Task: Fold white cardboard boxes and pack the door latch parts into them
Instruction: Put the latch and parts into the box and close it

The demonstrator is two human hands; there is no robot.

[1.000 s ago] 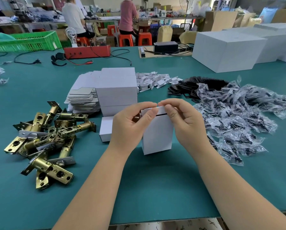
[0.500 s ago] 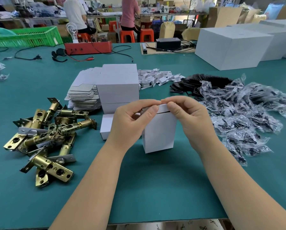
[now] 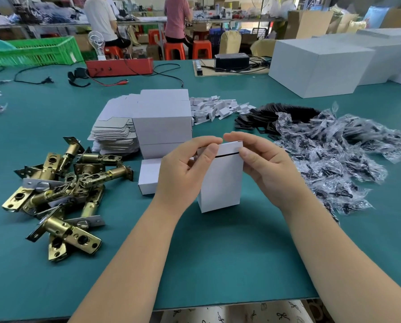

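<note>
Head view: the small white box (image 3: 220,180) stands upright on the green table (image 3: 218,264), so both hands can work its top flap. The left hand (image 3: 183,173) and right hand (image 3: 262,164) pinch that flap's corners, probably tucking it shut. Brass latch parts (image 3: 62,194) wait left of the grip.

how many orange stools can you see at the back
4: one stool under the seated person in white, one behind the person in pink, two below that bench. More may be hidden.
</note>
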